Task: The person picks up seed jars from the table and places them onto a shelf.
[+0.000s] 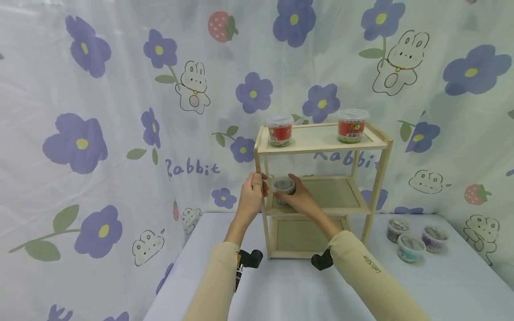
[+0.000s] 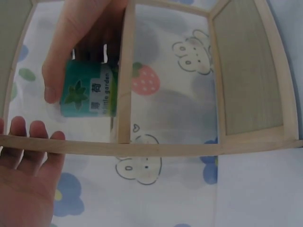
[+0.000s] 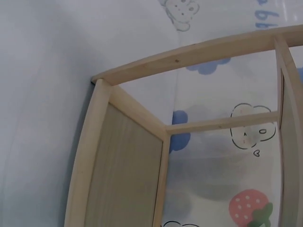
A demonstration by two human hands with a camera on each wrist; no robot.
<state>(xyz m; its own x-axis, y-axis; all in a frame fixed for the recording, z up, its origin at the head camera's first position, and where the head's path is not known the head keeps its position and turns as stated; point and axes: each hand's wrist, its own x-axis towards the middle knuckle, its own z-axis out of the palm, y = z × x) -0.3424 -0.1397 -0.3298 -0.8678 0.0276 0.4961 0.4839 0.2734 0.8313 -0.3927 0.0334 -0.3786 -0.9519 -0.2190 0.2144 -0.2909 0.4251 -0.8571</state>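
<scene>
While my right hand (image 1: 302, 199) is covering most of the small cup (image 1: 283, 186) in the head view, I am seeing only its clear lid and a bit of its side there, and the label is too small to read. The left wrist view is showing the cup (image 2: 90, 94) better: a teal label with a leaf and some characters, but a wooden post is crossing in front of it and cutting off its right edge. My right wrist view is giving only the frame of the wooden rack (image 3: 137, 137) and the curtain behind, so my right fingers are not showing there at all.

The cup is sitting at the left front corner of the middle shelf (image 1: 339, 196) of the rack (image 1: 381, 169). It is standing upright, its long axis vertical and its lid pointing up. My right fingers are curling around its side and gripping it. My left hand (image 1: 252, 192) is holding the front left post of the rack, fingers wrapped on the wood; in the left wrist view its fingertips (image 2: 29, 132) are lying close together behind a rail.

Two red-label cups (image 1: 280, 129) are standing on the top shelf, well apart. Three more small cups (image 1: 410, 246) are resting on the table (image 1: 281, 290), to the right of the rack.
</scene>
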